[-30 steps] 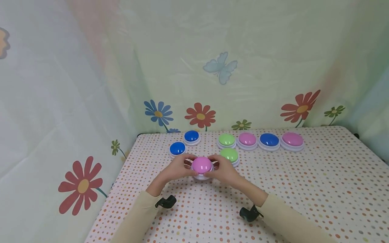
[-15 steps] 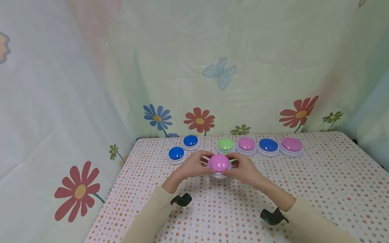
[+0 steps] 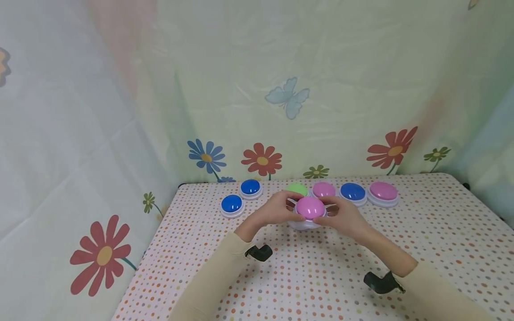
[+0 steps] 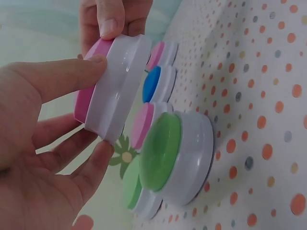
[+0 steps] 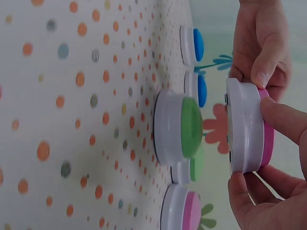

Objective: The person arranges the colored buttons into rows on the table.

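Note:
A pink dome push button (image 3: pixel 310 208) with a white base is held off the table between both hands. My left hand (image 3: pixel 281 208) grips its left side, thumb at the near edge and fingers around the far side. On the opposite side, my right hand (image 3: pixel 348 218) pinches the same base and dome edge. Below the raised button stands a green push button (image 4: pixel 163 153) on the table; the right wrist view shows a gap between the two. Most of that green button is hidden in the head view.
Along the back stand another green button (image 3: pixel 297 189), a pink one (image 3: pixel 323 189), a blue one (image 3: pixel 352 191) and a further pink one (image 3: pixel 383 191). Two blue buttons, one nearer (image 3: pixel 231 203) and one farther (image 3: pixel 250 187), sit at left. A printed curtain (image 3: pixel 225 111) hangs behind the dotted table (image 3: pixel 281 285).
Both hands have carried the pink button to the right, and it now overlaps the nearer green button in the head view. The other buttons stay in place.

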### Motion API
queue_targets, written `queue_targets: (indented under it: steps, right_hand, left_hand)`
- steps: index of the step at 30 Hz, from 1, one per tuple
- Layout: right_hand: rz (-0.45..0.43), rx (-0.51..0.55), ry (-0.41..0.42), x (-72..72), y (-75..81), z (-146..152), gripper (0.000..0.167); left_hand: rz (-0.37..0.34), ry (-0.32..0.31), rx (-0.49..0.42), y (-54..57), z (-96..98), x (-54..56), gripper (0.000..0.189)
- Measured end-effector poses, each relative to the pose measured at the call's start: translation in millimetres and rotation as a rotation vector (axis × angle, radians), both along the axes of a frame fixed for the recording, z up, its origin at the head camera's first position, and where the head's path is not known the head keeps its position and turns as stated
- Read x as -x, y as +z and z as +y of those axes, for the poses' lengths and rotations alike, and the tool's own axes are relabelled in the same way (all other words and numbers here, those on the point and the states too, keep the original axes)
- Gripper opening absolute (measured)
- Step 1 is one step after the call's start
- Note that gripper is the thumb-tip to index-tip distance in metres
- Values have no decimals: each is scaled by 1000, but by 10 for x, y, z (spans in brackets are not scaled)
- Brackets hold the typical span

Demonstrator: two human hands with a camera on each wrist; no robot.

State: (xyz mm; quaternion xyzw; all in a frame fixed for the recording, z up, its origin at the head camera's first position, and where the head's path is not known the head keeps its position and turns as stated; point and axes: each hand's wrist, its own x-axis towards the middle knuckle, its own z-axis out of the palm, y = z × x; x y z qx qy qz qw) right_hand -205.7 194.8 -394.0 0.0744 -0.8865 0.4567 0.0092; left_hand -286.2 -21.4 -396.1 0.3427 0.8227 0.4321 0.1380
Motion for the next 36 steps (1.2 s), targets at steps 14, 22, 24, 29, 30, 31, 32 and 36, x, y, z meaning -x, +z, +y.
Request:
queue_targets:
  steps: [14, 22, 24, 29, 30, 31, 32, 36]
  right_hand:
    - [5, -35, -55, 29, -30, 303, 73]
    - [-37, -58, -104, 18, -118, 455, 77]
    - [-41, -48, -103, 26, -153, 483, 77]
    - [-30, -34, -105, 67, -223, 519, 76]
    - [-27, -32, -106, 75, -230, 519, 76]
    - [-27, -34, -108, 84, -238, 520, 77]
    - [-26, -40, -109, 94, -251, 521, 77]
    - [-50, -31, -118, 117, -296, 512, 78]
  left_hand:
    - [-21, -45, 7, 3, 379, 173, 58]
    - [-11, -66, 3, -143, 590, 207, 58]
    - [1, -77, 15, -169, 621, 210, 57]
    - [8, -84, 39, -217, 646, 249, 59]
    - [11, -85, 40, -227, 648, 263, 59]
    - [13, -85, 46, -236, 648, 276, 59]
    - [12, -84, 50, -251, 651, 288, 59]
    - [12, -65, 84, -316, 653, 312, 60]
